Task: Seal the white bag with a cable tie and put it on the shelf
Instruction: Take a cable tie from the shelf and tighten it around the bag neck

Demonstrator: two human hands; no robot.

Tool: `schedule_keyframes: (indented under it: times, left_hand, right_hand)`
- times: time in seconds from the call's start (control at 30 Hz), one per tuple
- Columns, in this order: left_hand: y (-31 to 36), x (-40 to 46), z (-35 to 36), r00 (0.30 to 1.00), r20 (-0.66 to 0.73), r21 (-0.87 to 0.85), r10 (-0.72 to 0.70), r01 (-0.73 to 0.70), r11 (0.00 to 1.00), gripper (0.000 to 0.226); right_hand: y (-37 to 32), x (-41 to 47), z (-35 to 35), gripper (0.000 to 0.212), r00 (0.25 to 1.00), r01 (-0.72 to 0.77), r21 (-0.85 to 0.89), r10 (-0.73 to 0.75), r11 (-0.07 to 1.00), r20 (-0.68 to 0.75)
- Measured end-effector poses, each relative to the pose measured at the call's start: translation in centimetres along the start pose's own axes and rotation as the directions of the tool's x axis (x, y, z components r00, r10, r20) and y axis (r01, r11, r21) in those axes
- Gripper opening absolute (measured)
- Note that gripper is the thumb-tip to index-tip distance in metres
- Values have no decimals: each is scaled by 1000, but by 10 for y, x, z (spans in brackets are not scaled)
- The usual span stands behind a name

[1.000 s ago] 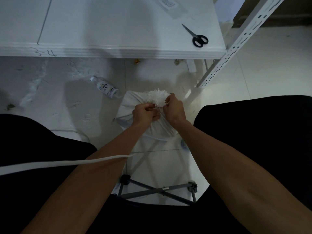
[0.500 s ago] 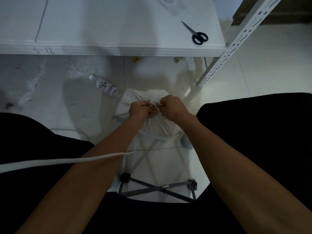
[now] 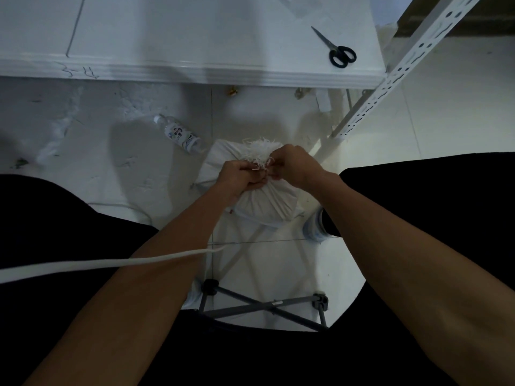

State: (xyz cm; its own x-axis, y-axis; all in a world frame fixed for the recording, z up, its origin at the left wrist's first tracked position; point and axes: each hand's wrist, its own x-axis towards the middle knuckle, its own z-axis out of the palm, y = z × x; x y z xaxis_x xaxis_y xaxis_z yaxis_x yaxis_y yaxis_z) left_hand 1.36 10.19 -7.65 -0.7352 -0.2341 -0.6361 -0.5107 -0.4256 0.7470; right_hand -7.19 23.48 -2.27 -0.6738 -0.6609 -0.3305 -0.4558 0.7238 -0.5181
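Note:
The white bag point(image 3: 264, 203) stands on the floor between my knees, its frayed top bunched into a tuft above the neck. My left hand point(image 3: 239, 178) is closed around the gathered neck from the left. My right hand point(image 3: 292, 165) pinches at the neck from the right, fingers tucked against the tuft. Both hands touch each other there. The cable tie is hidden under my fingers; I cannot make it out. The white shelf board point(image 3: 195, 37) runs across the top of the view.
Black-handled scissors point(image 3: 338, 51) lie on the shelf's right end, next to a perforated white upright point(image 3: 390, 79). A small plastic bottle point(image 3: 179, 133) lies on the floor left of the bag. A grey stool frame point(image 3: 264, 305) is below my arms. A white strap point(image 3: 97, 264) crosses my left forearm.
Both hands stayed on the bag's neck and worked small movements there; the right hand shifted slightly up toward the tuft. The bag has not moved.

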Motion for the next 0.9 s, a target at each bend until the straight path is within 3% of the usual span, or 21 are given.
schedule_keyframes:
  times: [0.13, 0.37, 0.6, 0.9]
  left_hand:
    - [-1, 2, -2, 1000, 7, 72, 11, -11, 997, 22]
    - [7, -3, -3, 997, 73, 170, 29, -41, 985, 8]
    - [13, -4, -13, 985, 172, 181, -22, -10, 983, 24]
    - [11, 0, -17, 977, 212, 198, 34, -77, 977, 31]
  right_hand:
    - [3, 1, 3, 8, 996, 85, -58, -86, 995, -28]
    - [5, 1, -7, 12, 999, 31, 42, -32, 999, 31]
    - [2, 5, -6, 16, 998, 35, -23, -33, 999, 56]
    - [0, 5, -8, 19, 996, 42, -12, -41, 999, 74]
